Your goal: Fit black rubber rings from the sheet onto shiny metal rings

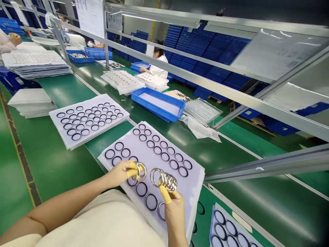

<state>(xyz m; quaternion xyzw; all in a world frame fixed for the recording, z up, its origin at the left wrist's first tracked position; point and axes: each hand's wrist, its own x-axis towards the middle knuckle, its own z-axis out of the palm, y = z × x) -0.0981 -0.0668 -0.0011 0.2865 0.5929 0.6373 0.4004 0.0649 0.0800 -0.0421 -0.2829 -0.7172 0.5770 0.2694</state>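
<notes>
My left hand [122,172], with yellow finger cots, is pinched on a couple of shiny metal rings [140,170] just above a white tray sheet [191,187]. My right hand [174,206], also in a yellow cot, grips a stack of several metal rings [164,178] over the same sheet. The sheet's round pockets hold black rings [174,164], most of them filled.
A second filled white tray sheet [58,128] lies further left on the green conveyor belt [51,157]. A blue bin [181,106], clear trays [203,109] and white tray stacks [36,63] sit beyond. Another sheet [240,223] lies at lower right. A seated person [158,65] works opposite, behind metal rails [231,92].
</notes>
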